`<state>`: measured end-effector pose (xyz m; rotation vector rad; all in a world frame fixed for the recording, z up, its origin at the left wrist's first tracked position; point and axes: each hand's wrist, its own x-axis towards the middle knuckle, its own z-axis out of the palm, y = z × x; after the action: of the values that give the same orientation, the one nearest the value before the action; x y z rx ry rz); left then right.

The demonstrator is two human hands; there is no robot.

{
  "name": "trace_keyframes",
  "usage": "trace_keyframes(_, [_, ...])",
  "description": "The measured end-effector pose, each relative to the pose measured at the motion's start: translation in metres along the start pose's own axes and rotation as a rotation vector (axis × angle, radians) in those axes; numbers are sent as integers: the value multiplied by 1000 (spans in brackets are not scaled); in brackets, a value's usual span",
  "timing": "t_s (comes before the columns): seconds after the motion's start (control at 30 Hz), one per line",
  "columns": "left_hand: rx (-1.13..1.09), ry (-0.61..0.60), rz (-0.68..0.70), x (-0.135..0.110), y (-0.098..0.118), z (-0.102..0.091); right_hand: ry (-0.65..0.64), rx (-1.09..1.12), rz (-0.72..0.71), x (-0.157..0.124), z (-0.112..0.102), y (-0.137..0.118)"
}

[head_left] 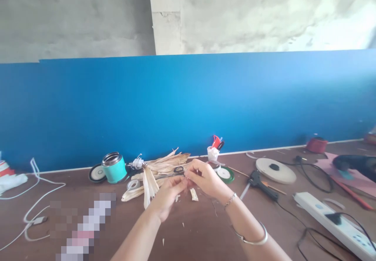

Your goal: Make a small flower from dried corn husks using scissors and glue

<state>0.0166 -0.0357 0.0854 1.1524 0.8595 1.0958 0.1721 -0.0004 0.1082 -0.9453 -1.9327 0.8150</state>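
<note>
My left hand and my right hand meet above the brown table, fingertips pinched together. Whatever lies between the fingers is too small and hidden to make out. Just behind them spreads a pile of dried pale husks, like corn husk. A dark scissors handle shows on the pile beside my fingers. Below my right hand lies a short husk scrap, with smaller bits scattered nearer me.
Left of the husks stand a teal jar and its lid. A glue gun, a white reel and a power strip with black cords lie right. A cup stands near the blue partition. White cable runs left.
</note>
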Motion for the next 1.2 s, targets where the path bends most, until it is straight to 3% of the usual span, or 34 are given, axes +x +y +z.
trace_keyframes(0.27, [-431, 388, -55, -17, -44, 10, 28, 221, 238, -47, 40, 27])
trace_keyframes(0.4, [-505, 398, -67, -17, -58, 11, 15, 394, 284, -54, 56, 38])
trace_keyframes(0.63, [-506, 377, -4, -14, -78, 4, 13, 569, 381, -52, 67, 44])
trace_keyframes(0.77, [-475, 422, 42, -18, -73, 10, 120, 635, 577, -55, 76, 46])
trace_keyframes(0.9, [-460, 500, 228, -17, -58, 7, 238, 644, 673, -56, 75, 57])
trace_keyframes(0.97, [-520, 557, 177, -14, -55, 0, 247, 562, 652, -54, 67, 64])
trace_keyframes(1.07, [-542, 523, -20, -7, -55, -9, 309, 289, 542, -46, 53, 69])
trace_keyframes(1.13, [-551, 491, -76, -1, -57, -12, 355, 118, 405, -40, 48, 65])
trace_keyframes(1.2, [-540, 467, -78, 5, -57, -11, 296, 16, 230, -36, 48, 56])
